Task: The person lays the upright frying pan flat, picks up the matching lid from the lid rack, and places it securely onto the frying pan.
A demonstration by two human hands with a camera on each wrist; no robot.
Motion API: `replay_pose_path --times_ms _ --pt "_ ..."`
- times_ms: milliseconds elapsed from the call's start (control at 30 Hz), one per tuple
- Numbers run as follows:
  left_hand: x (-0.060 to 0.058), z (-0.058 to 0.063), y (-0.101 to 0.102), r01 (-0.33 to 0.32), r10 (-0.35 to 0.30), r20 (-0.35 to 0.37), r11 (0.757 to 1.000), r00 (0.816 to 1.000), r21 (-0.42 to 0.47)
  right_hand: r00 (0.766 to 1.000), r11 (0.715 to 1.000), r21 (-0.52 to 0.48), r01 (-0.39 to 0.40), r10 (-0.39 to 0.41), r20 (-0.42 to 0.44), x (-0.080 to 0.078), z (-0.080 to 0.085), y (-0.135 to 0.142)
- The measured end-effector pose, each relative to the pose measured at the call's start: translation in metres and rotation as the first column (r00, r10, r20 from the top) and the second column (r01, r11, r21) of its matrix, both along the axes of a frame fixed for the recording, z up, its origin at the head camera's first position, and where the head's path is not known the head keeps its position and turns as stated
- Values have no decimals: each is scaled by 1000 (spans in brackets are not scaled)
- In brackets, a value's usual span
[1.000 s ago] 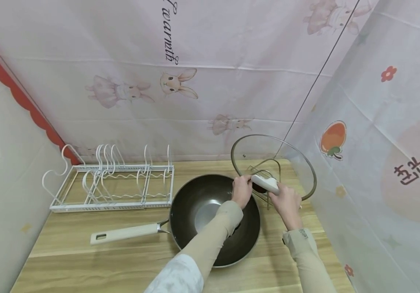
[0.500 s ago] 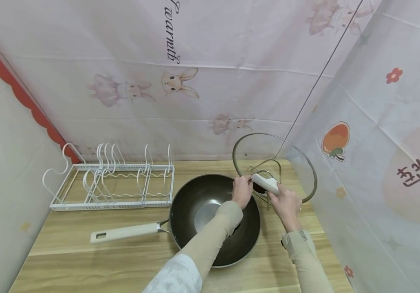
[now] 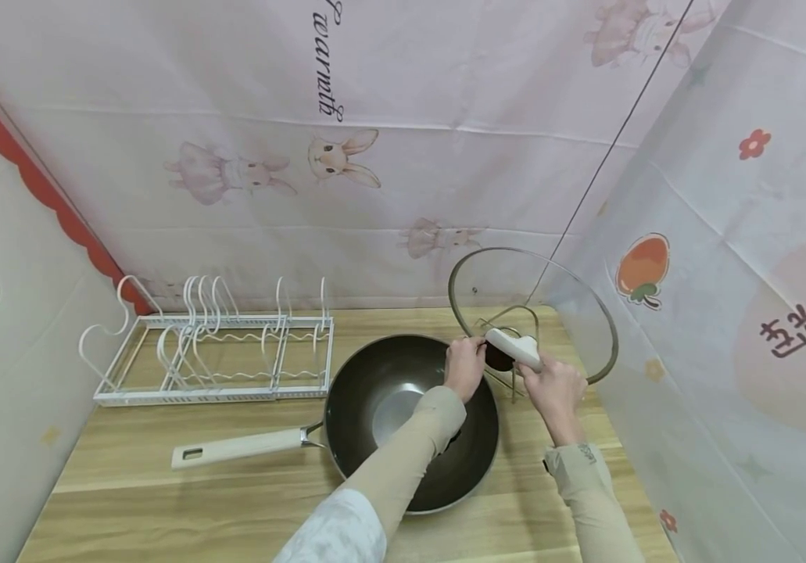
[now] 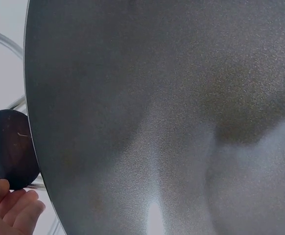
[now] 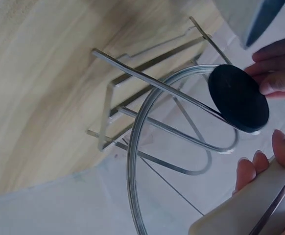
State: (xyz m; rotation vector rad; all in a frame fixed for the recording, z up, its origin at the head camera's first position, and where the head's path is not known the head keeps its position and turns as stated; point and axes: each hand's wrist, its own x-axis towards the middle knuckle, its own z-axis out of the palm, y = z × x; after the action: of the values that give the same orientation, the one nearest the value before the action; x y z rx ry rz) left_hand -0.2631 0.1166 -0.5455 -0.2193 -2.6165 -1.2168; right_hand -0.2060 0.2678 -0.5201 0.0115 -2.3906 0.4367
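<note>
My left hand (image 3: 464,366) reaches across the wok (image 3: 353,399) and pinches the edge of a dark round disc (image 5: 238,98) between thumb and fingers. In the left wrist view, the disc (image 4: 10,149) shows beside the wok's rim. My right hand (image 3: 553,391) grips the white handle (image 3: 514,349) of a clear glass lid (image 3: 578,289) with a metal rim. The lid is tilted up on edge. Behind it is a metal wire stand (image 5: 152,78), which the disc partly overlaps in the right wrist view.
A white wire rack (image 3: 213,397) stands at the back left of the wooden table (image 3: 128,508). The wok's pale handle (image 3: 241,449) points left. Printed cloth walls (image 3: 374,86) enclose the back and both sides.
My right hand has shifted slightly right with the lid, and the lid's rim stands a little higher. The left hand, wok and rack stay in place.
</note>
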Motion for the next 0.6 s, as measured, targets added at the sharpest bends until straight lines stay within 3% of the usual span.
replay_pose_path --times_ms 600 --pt "2 6 1 -10 8 -34 999 999 -38 996 1000 -3 20 -20 -85 14 41 0"
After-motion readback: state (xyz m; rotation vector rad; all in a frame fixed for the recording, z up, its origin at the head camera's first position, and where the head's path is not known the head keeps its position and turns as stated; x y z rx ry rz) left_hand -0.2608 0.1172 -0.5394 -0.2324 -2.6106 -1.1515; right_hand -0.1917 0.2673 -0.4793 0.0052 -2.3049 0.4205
